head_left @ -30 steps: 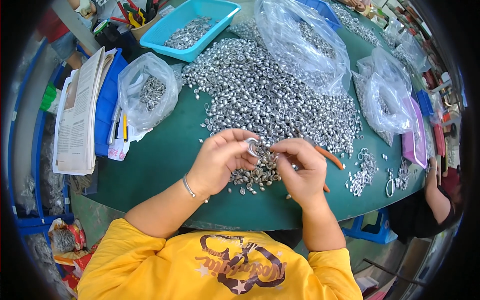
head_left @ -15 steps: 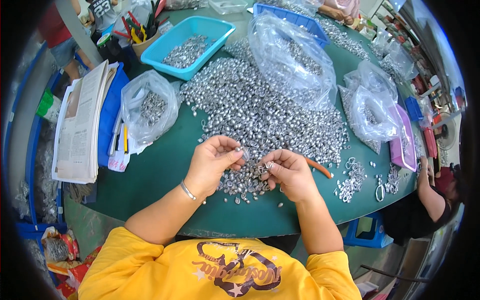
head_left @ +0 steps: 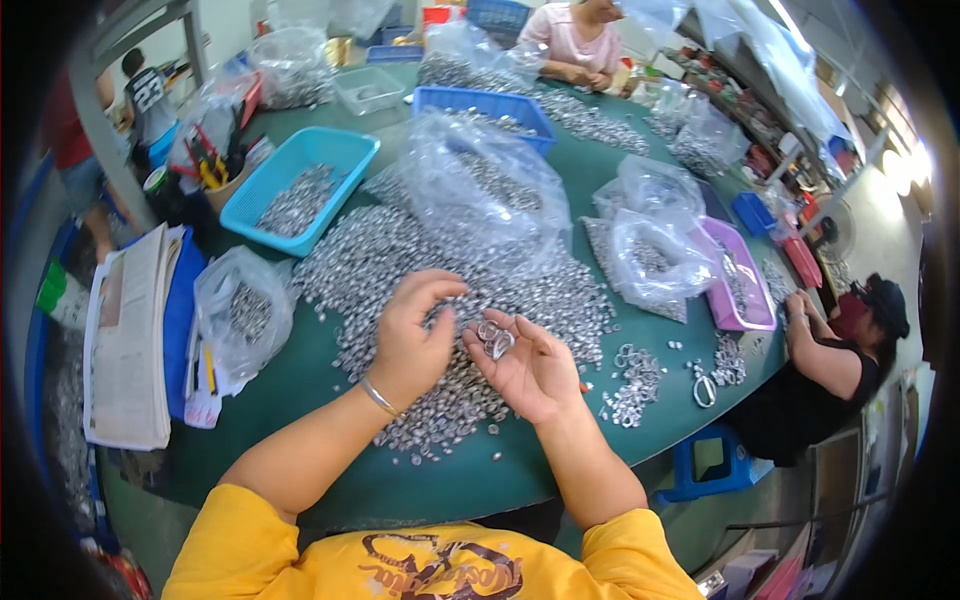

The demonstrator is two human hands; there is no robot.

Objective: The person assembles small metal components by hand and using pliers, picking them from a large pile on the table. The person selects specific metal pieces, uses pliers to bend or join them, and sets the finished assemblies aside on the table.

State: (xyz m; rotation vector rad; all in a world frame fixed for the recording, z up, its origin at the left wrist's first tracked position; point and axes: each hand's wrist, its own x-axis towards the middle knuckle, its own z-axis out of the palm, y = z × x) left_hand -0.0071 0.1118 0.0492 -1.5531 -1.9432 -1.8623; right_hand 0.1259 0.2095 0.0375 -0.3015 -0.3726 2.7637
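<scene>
Since the earlier frame, the right hand [head_left: 530, 375] has turned palm up, and its fingers are now loosely opened, with a few shiny metal rings [head_left: 496, 340] lying on them, above the pile of small metal pieces [head_left: 350, 265] on the green bench [head_left: 290, 400]. Just beside it, the left hand [head_left: 412, 335] has curved, partly open fingers; its palm is turned away and hidden. Exactly how many rings lie there, I cannot tell.

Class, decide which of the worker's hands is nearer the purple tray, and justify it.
The right. The right hand, palm up with metal pieces on it, is left of the purple tray; the left hand is farther left, over the silvery pile.
</scene>
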